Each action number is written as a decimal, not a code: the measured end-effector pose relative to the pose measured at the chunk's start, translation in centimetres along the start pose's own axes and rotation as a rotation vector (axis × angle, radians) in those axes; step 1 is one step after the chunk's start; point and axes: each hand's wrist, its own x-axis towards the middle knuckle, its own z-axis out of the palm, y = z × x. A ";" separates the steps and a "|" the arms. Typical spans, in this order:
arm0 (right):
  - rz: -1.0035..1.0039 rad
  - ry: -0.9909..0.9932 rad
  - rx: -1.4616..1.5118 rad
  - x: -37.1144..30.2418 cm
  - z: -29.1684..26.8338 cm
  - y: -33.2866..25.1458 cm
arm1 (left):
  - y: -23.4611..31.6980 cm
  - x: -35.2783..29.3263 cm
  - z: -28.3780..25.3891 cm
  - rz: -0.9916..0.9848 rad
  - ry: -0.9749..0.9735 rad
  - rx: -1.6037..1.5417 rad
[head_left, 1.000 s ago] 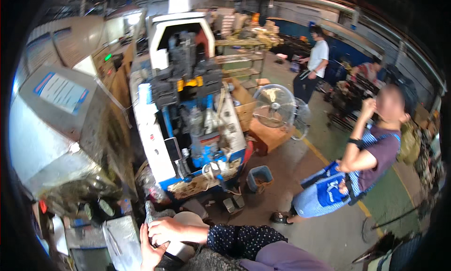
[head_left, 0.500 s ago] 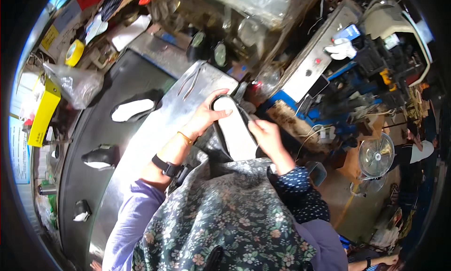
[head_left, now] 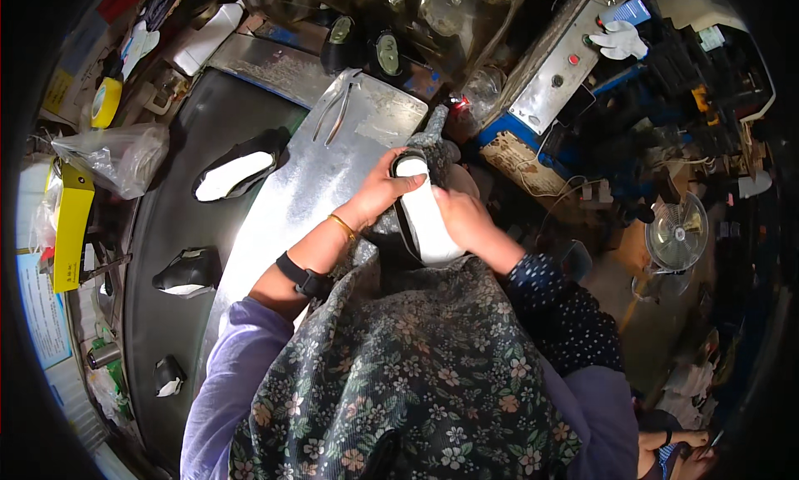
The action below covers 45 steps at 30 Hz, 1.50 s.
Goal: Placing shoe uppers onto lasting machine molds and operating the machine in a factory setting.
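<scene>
Right hand (head_left: 466, 220) here, most of its fingers hidden behind the shoe (head_left: 424, 222)! Two o'clock, the top edge slices the hood (head_left: 689, 5); four o'clock, a co-worker (head_left: 652, 462), cropped below!

Workshop, shoes (head_left: 236, 174) along dark belt (head_left: 179, 218)

White glove (head_left: 617, 41), round caged fan (head_left: 677, 233)
</scene>
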 end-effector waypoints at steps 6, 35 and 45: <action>-0.391 0.332 0.371 -2.2 4.3 4.6 | -0.6 0.3 0.7 -0.038 0.060 0.023; -0.191 0.022 1.516 1.4 -0.5 -3.2 | 1.8 -1.2 0.8 -0.331 0.226 -0.617; -0.402 0.208 1.541 -7.5 -9.8 4.2 | 4.8 -5.3 6.8 0.086 -0.215 -0.293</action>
